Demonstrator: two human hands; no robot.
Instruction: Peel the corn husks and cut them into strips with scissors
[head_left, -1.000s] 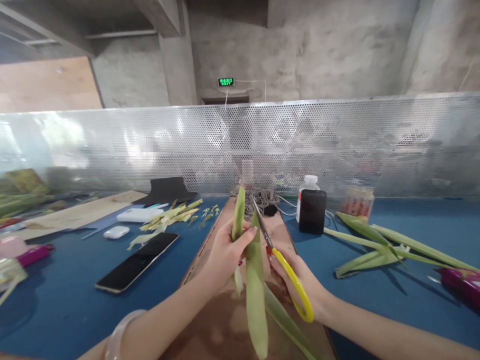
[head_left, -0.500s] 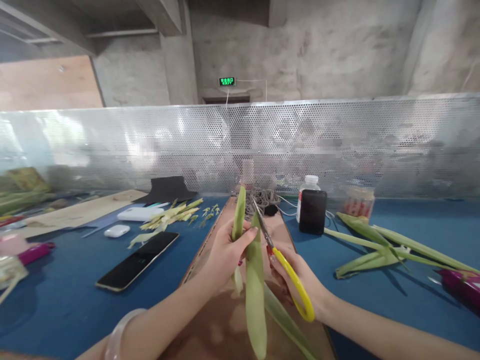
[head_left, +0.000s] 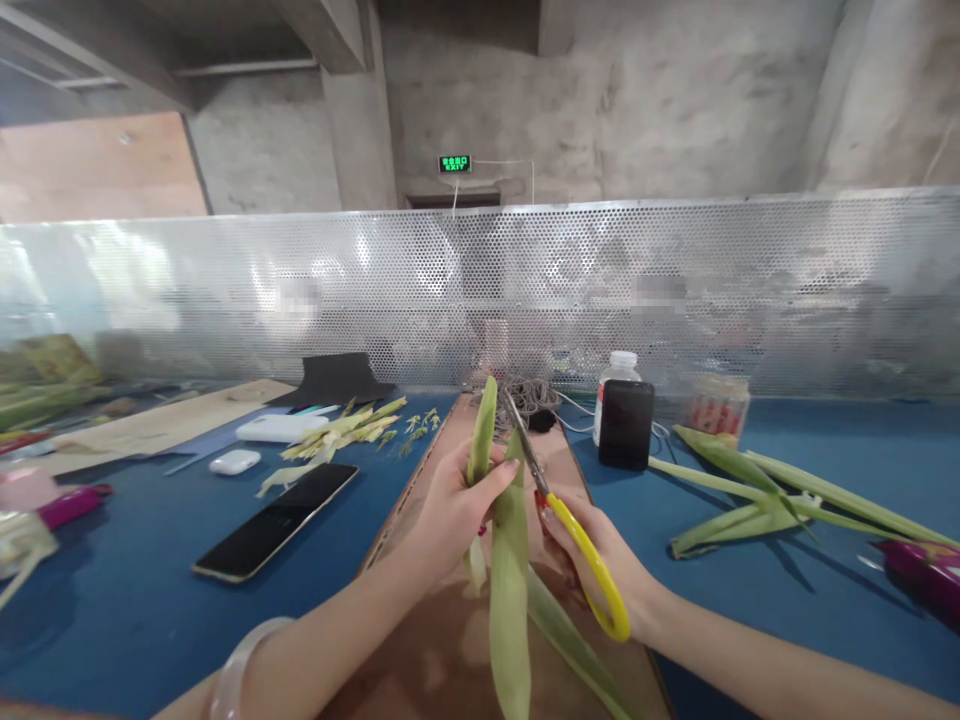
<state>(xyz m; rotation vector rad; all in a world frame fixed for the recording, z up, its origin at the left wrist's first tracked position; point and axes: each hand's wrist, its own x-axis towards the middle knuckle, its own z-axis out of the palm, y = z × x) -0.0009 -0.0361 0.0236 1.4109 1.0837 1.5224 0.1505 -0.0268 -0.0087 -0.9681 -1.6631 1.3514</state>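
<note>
Left hand: The left hand (head_left: 456, 505) is occupying the centre of the frame, its grip being clamped on a long corn-husk strip (head_left: 510, 600).
Long corn-husk strip: It is hanging from thumb and fingers to the bottom edge, lower centre.
Short husk length: A short husk length (head_left: 483, 430) is standing upright from the same grip; whether both are forming one folded leaf is not showing.
Right hand: The right hand (head_left: 616, 558), right of centre, is holding yellow-handled scissors (head_left: 586, 545), its grip being clamped around the handles.
Scissor blades: The blades (head_left: 529, 456) are pointing up and left, lying against the upper end of the long strip; whether husk is sitting between them is not showing.
Step in hand: By judgement, the hands are trimming the upper end of the strip.
Next move: A cut here would be calling for a steady left grip, the thumb staying clear of the blades, and a controlled squeeze of the handles.
Brown board: The board (head_left: 420, 640) is running beneath the hands, lower centre, with a loose husk leaf (head_left: 574, 645) lying over it.
Blue counter: The counter (head_left: 135, 630) is carrying cut husk pieces (head_left: 360, 430) left of centre and tied husk leaves (head_left: 750, 515) at right.
</note>
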